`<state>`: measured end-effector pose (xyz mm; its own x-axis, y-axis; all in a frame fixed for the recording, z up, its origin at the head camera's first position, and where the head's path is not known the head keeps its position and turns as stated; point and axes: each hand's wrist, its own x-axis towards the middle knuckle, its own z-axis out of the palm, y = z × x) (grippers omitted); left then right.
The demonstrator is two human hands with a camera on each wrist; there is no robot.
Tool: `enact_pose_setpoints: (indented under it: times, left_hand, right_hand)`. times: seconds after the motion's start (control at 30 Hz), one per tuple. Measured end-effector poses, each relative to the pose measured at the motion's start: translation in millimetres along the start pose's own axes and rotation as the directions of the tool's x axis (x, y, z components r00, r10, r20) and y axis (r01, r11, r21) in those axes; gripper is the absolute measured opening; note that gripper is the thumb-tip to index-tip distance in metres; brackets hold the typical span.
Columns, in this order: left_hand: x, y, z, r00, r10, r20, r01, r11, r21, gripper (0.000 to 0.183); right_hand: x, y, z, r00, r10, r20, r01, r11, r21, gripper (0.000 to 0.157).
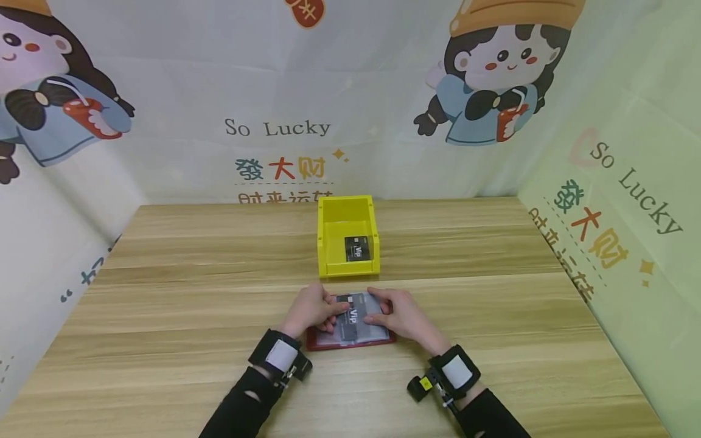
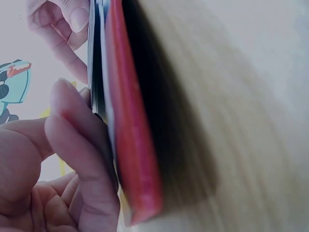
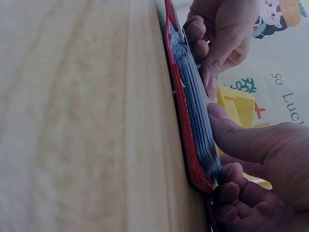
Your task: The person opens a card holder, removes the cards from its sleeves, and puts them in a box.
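Note:
On the wooden table lies an opened red card holder [image 1: 350, 347] with a thick stack of clear plastic sleeves [image 3: 195, 116]. A black card [image 1: 353, 316] marked "Vip" lies over the top sleeve, its face partly washed out by glare. From the left, my left hand [image 1: 313, 309] pinches the card's edge, thumb on top and fingers curled beneath. My right hand [image 1: 402, 311] holds the sleeves at their right side, thumb pressing on top and fingers curled at the edge. In the left wrist view, the red cover [image 2: 133, 135] stands out beside the left fingers.
Just beyond the hands stands a yellow bin [image 1: 346, 213] with another black "Vip" card [image 1: 358, 249] inside it. A printed white cloth [image 1: 383, 91] walls the table at the back and sides.

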<state>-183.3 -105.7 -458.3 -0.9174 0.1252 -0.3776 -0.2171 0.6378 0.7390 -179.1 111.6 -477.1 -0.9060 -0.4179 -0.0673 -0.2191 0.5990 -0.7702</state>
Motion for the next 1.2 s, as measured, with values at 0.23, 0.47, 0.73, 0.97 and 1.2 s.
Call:
enact_pose_setpoints:
  times: [0.23,0.47,0.73,0.97,1.2]
  left_hand:
    - [-0.8,-4.9,-2.7,1.0,0.008,-0.015,-0.009,1.0,-0.02,0.034]
    - [-3.4,-9.5,-7.5,1.0,0.028,-0.007,-0.028,0.998,-0.056,0.035]
    - [-3.8,-15.8,-12.5,0.999,0.048,0.002,-0.048,0.988,-0.144,0.028]
    - [-6.9,-22.0,-12.9,0.999,0.05,-0.004,-0.05,0.978,-0.204,0.023]
    - [-11.6,-23.6,-13.8,0.998,0.054,-0.036,-0.059,0.987,-0.147,0.027]
  right_hand:
    - [0,0,-0.6,1.0,0.003,0.007,-0.003,1.0,0.007,0.062]
    - [0,0,0.2,1.0,0.021,0.011,-0.021,1.0,0.015,0.061]
    - [-1,-1,0.9,0.999,0.034,0.009,-0.034,0.999,0.013,0.061]
    - [-2,-1,1.7,0.999,0.04,0.005,-0.04,0.999,0.028,0.062]
    - [-2,0,2.5,0.999,0.036,-0.006,-0.036,0.999,0.032,0.062]
